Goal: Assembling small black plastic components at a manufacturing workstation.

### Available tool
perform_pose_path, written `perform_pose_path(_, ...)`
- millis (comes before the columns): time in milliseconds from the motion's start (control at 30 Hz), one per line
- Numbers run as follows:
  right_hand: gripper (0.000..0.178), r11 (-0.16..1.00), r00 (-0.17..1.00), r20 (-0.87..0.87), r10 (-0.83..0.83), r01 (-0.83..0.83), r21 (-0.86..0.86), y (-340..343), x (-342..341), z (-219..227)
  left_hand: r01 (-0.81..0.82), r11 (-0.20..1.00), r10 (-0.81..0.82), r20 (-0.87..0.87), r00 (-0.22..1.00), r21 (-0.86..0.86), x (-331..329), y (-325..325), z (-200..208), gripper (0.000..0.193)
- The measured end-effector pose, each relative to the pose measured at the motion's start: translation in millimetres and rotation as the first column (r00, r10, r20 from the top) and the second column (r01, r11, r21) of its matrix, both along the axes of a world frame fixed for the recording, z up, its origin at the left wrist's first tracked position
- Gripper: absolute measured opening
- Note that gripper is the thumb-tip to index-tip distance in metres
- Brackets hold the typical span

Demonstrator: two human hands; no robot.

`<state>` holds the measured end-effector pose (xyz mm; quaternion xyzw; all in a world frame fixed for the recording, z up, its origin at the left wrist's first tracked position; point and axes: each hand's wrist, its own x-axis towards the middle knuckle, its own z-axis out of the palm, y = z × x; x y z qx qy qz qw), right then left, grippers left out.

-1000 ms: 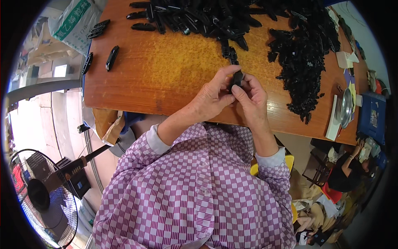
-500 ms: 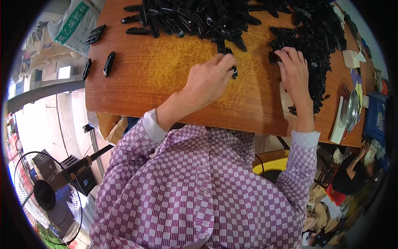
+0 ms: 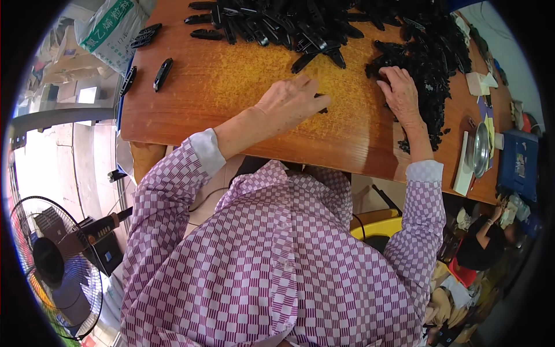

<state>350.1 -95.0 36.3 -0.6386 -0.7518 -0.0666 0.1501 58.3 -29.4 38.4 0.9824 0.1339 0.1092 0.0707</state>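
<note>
Brown table (image 3: pixel 179 118), yellowish patch (image 3: pixel 237 78), black parts (image 3: pixel 315 37) heaped beyond; fan (image 3: pixel 49 263) at left

floor fan (image 3: pixel 48 262), left; green-banded bag (image 3: pixel 113 32), upper left; shiny dish (image 3: pixel 481 149), right

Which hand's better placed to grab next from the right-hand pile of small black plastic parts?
Right hand, likely: it's at that pile; the left hand is farther off, over the brown wooden table.

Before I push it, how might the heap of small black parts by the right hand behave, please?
The heap would probably spread rather than slide whole, since its pieces look loose. Each is likely light, being small.
</note>
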Motion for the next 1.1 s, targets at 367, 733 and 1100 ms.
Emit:
perform_pose_path(367, 0.02, 0.999, 0.996, 0.077, -0.049, 0.049, 0.004, 9, -16, -6, -0.392, 0.81, 0.473, 0.091, 0.876, -0.435, -55, 2, -8, 0.03)
perform_pose_path(733, 0.01, 0.942, 0.819, -0.466, -0.334, 0.289, -0.168, 10, -26, -21, 0.386, -0.358, 0.739, -0.005, 0.674, -0.85, -73, -9, -16, 0.032)
perform_pose_path(1100, 0.019, 0.942, 0.8, -0.498, -0.334, 0.285, -0.176, 11, -21, -30, 0.528, -0.476, 0.701, 0.06, 0.711, -0.703, -73, -29, -30, 0.029)
